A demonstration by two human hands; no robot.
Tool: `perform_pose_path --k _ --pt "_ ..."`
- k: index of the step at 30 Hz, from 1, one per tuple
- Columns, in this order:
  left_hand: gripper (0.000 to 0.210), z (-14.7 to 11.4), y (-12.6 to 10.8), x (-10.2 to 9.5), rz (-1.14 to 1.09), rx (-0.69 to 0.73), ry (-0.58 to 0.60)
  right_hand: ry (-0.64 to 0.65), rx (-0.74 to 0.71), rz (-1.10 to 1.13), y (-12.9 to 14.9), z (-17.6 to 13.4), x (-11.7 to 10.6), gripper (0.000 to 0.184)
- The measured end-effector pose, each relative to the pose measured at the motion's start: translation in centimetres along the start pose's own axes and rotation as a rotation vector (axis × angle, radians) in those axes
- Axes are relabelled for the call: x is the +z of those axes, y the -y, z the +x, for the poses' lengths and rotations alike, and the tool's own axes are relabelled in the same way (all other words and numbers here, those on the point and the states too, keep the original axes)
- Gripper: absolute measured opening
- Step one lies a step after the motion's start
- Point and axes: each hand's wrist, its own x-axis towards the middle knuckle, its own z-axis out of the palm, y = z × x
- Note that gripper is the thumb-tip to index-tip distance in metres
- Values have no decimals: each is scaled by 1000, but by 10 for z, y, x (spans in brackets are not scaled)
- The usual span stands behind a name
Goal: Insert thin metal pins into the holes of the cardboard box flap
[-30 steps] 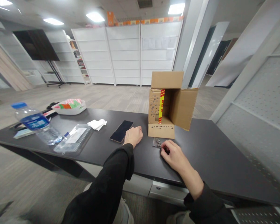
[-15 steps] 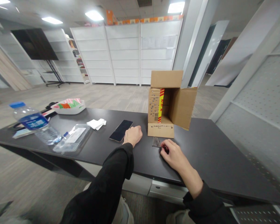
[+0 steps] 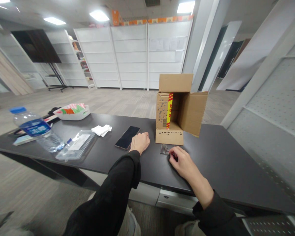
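Observation:
A row of thin metal nails or screws point(image 3: 164, 149) lies side by side on the dark table in front of the cardboard box point(image 3: 169, 137). My right hand point(image 3: 183, 162) rests at the row's right end, thumb and fingertips curled together; what they pinch, if anything, is hidden. Loosely fisted, my left hand point(image 3: 140, 143) rests on the table by the lower right edge of a black phone point(image 3: 127, 137). The box stands with its opening towards me and its flaps spread. Small dark holes line its lower flap, and grey round spots dot its left flap.
On the dark table point(image 3: 226, 157), left of the phone, are folded white tissue point(image 3: 102, 130), a clear plastic case point(image 3: 76, 146) and a water bottle point(image 3: 38, 129). A white tray point(image 3: 73, 114) with colourful packets sits behind them. A perforated white panel point(image 3: 275, 95) borders the right.

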Motion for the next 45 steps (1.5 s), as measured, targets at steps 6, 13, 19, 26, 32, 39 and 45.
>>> perform_pose_path --k 6,13,19,26,32,39,45 --pt "39 -1 -1 -1 -11 -13 15 2 1 4 0 0 0 13" --pt "37 -1 -2 -2 1 -12 7 -1 -3 0 2 0 -2 11" --pt "37 -1 -1 -3 2 -6 4 6 13 -16 4 0 -3 9" --pt "38 -2 -2 -4 -11 -16 21 -11 9 -27 7 1 -5 8" --pt "38 -2 -1 -3 0 3 9 -74 15 -41 4 2 -3 6" --pt "36 -1 0 -2 4 13 -11 -97 24 -37 3 3 0 15" --pt "36 -2 -1 -3 6 5 0 -118 5 -50 3 3 0 22"
